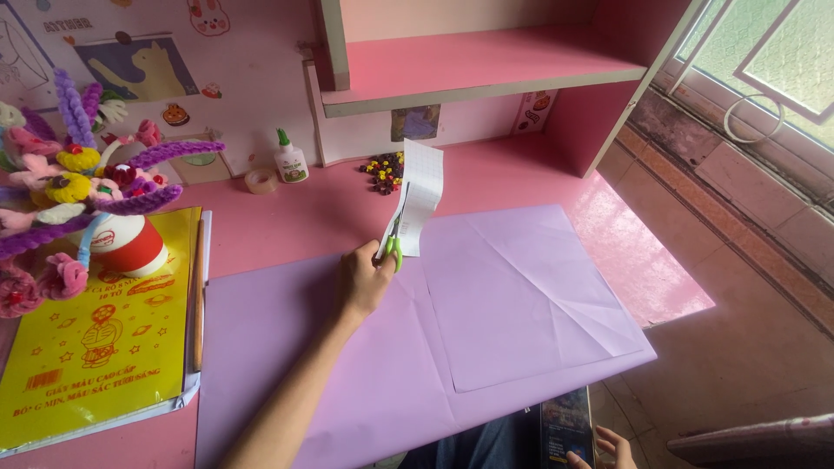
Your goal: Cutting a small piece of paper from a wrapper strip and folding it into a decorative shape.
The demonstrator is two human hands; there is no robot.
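Note:
My left hand (363,282) reaches out over the pink desk (304,217) and is closed around green-handled scissors (395,243). Their blades point up along a strip of white gridded paper (424,193), which stands upright by the hand. Under the hand lies a large sheet of lilac paper (287,347), with a smaller creased lilac sheet (521,295) on top of it at the right. My right hand (610,448) is low at the bottom edge, holding a dark phone (565,426) over my lap.
A white glue bottle (291,161), a tape roll (261,181) and a heap of small dark and yellow beads (385,171) sit at the back. At left are a yellow paper pack (95,339) and a red cup (130,245) of pipe-cleaner flowers. A pink shelf (478,65) hangs above.

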